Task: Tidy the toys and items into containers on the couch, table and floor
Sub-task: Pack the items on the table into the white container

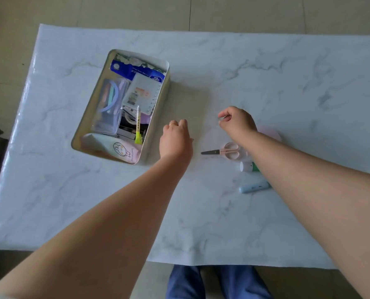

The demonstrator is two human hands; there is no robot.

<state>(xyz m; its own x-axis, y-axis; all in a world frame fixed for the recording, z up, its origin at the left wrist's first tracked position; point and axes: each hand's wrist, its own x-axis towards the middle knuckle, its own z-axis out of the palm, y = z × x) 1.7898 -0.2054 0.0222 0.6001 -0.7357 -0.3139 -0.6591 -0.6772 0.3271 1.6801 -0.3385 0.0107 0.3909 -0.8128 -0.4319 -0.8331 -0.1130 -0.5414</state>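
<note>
Scissors [225,150] lie on my marble table [287,83] between my curled, empty left hand [175,139] and my pinching right hand [237,121], beside the filled tin box [160,117].

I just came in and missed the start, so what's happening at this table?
A person is tidying small items into a tray on the marble-look table. The tray already holds a notebook, a clear case and a pen. Both hands hover over the table just right of it: the left hand is loosely curled, the right hand pinches its fingertips, seemingly empty. Scissors, a small tube and a blue item still lie out.
</note>
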